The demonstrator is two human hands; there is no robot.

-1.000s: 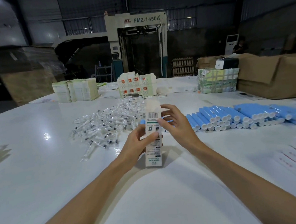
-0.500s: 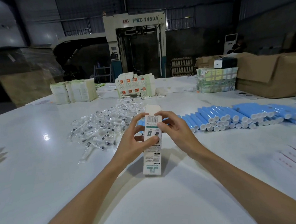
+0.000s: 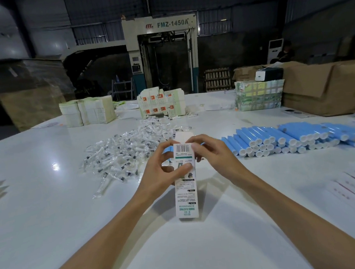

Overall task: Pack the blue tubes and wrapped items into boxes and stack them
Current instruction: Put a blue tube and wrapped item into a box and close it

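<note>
Two grips on carton: our left hand clasps middle, right hand pinches barcode end. Long axis runs away from us; blue tubes nearer right hand.

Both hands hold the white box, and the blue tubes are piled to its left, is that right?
No. The head view shows the left hand and right hand holding the box, but the blue tubes lie to its right; the wrapped items are on its left.
</note>
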